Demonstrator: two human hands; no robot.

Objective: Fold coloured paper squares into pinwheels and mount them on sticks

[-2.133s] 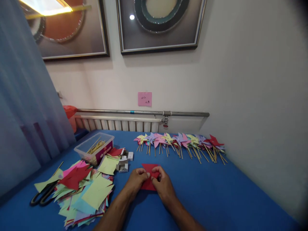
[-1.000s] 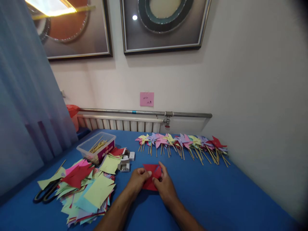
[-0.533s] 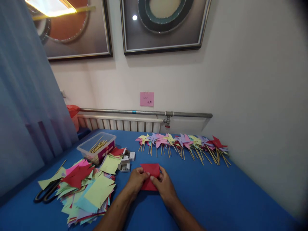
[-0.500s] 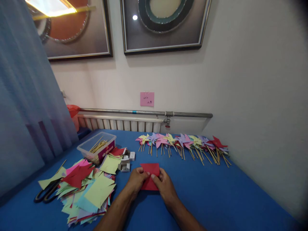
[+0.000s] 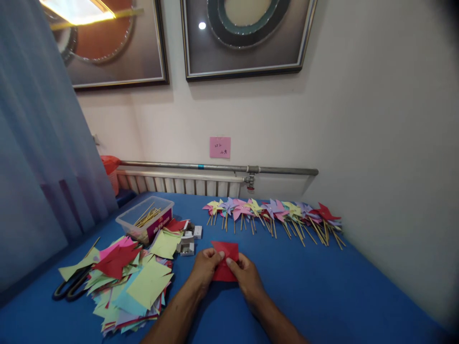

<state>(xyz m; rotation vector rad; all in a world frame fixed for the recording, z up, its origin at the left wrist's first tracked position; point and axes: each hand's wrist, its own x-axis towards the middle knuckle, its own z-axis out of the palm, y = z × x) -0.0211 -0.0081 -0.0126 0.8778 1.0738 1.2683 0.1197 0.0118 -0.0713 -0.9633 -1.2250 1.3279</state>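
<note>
Head view: from my remote post I watched two bare hands at work over a blue table (image 5: 333,296).
Red paper (image 5: 223,273): near centre, between the hands, its far and near edges showing past the fingers. I could not tell whether it touched the table.
Left hand (image 5: 203,268): gripped the paper's left side, thumb on top.
Right hand (image 5: 248,278): gripped the right side, thumb on top, its tip near the other thumb.
Paper pile (image 5: 148,286): near left, mixed colours, loosely stacked, some sheets slit.
Black handles (image 5: 81,272): looped, like scissors, at the pile's left edge; I could not see the blades.
Plastic box (image 5: 131,228): far left, clear, thin sticks (image 5: 145,217) inside.
Small white boxes (image 5: 187,252): between plastic box and hands.
Pinwheels (image 5: 273,209): long row, far right, stick ends pointing nearer me.
Pink note (image 5: 220,147): on the far wall, above a grey pipe (image 5: 179,166).
</note>
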